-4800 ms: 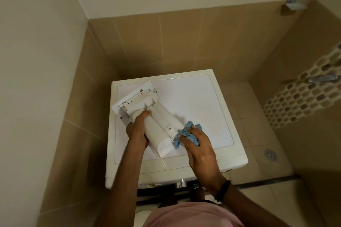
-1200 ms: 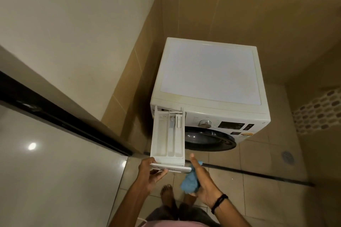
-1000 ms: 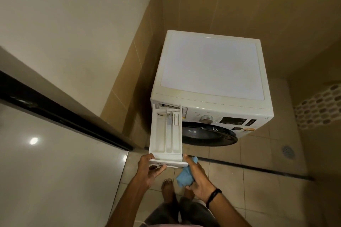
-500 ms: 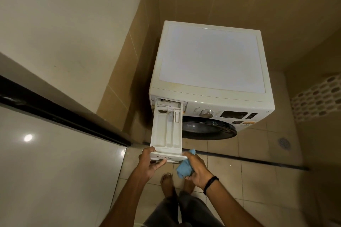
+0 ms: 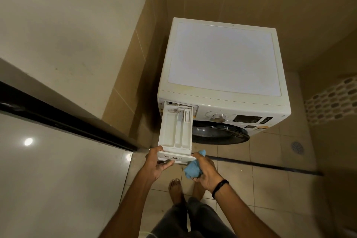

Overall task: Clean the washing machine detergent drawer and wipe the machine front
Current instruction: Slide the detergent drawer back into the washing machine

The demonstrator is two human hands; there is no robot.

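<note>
The left hand (image 5: pixel 157 163) curls around the left end of the drawer (image 5: pixel 174 133) front. The right hand (image 5: pixel 207 170) bunches a blue cloth (image 5: pixel 191 170), one fingertip touching the front's right end. Bare feet (image 5: pixel 174 189) stand on the tiled floor (image 5: pixel 270 183). The drawer sticks far out of the washing machine (image 5: pixel 224 58), lengthwise toward the person.

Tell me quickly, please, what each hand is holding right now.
Left hand: closed, gripping the detergent drawer by its front panel.
Right hand: closed around the bunched blue cloth, beside the panel's right end.
</note>
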